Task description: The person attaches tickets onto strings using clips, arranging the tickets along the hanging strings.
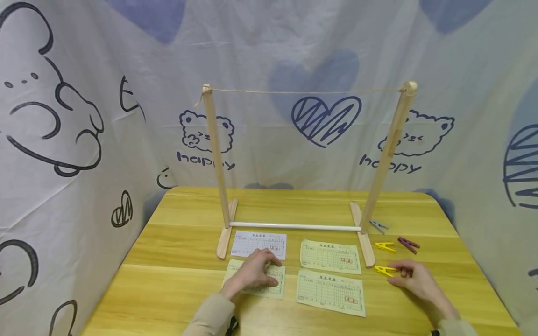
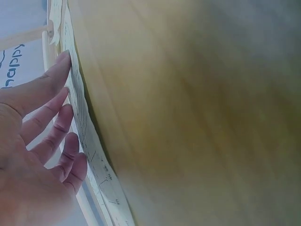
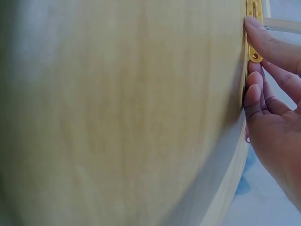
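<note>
My left hand [image 1: 254, 271] lies over a pale green printed slip [image 1: 269, 292] at the front left, covering much of it. Its fingers are spread and slightly bent, with fingertips at the paper in the left wrist view. A white printed slip [image 1: 252, 240] lies just behind. On the right, my right hand [image 1: 418, 282] pinches the handle end of a yellow clothespin [image 1: 383, 271] between thumb and fingers, low over the table. The same yellow clothespin [image 3: 255, 42] appears by the thumb in the right wrist view.
Two more green slips [image 1: 329, 257] lie centre right. Behind stands a wooden frame [image 1: 216, 154] with a string [image 1: 302, 92] across its top and a white bar [image 1: 294, 227] below. Another yellow clothespin [image 1: 385, 247], a maroon one [image 1: 408, 245] and a grey one [image 1: 379, 226] lie at the right.
</note>
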`<act>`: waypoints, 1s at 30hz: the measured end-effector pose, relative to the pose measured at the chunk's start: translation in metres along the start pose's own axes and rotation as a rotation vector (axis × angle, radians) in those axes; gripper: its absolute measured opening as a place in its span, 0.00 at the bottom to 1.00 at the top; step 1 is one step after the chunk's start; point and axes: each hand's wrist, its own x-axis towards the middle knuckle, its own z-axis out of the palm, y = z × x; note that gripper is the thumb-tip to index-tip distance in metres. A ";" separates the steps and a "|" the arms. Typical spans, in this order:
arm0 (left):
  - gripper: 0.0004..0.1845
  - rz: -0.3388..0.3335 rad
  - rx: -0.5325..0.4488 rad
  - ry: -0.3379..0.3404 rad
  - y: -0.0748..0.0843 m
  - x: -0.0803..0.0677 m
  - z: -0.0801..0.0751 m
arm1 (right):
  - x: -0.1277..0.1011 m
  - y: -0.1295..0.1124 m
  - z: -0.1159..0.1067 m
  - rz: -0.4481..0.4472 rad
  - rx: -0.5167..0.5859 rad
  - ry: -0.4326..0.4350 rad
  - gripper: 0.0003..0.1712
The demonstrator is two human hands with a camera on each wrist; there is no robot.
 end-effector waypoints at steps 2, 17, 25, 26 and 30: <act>0.25 0.008 0.007 0.006 -0.001 0.000 0.001 | 0.000 0.000 0.000 0.001 0.009 -0.001 0.19; 0.24 -0.018 0.004 0.021 0.001 0.000 0.002 | 0.001 0.005 -0.002 0.033 0.080 -0.031 0.21; 0.26 -0.038 -0.042 0.015 0.002 0.000 0.001 | 0.002 0.005 -0.002 0.046 0.080 -0.034 0.22; 0.26 -0.035 -0.040 0.018 0.002 0.000 0.001 | 0.002 0.005 -0.002 0.047 0.079 -0.038 0.22; 0.27 -0.028 -0.025 0.029 0.002 0.001 0.001 | 0.002 0.005 -0.003 0.056 0.077 -0.047 0.23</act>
